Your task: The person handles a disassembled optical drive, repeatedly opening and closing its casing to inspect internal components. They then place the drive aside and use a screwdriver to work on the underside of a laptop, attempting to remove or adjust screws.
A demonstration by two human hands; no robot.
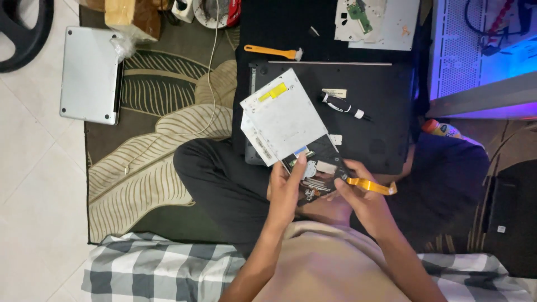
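Observation:
I hold a slim optical disc drive (282, 120) over my lap, its silver metal case pointing away from me and its black inner tray (320, 168) pulled partly out toward me. My left hand (286, 190) grips the near left edge of the tray, thumb on its top. My right hand (358, 196) grips the tray's right side, where an orange flat ribbon cable (373, 187) sticks out to the right. Both hands touch the drive.
A black laptop base (363, 106) lies upside down ahead of me, with a small black-and-white tool (344, 106) on it. An orange pry tool (271, 52), a metal plate with a green circuit board (377, 19), a silver laptop (89, 75) and a white cable (210, 78) lie around on the leaf-patterned rug.

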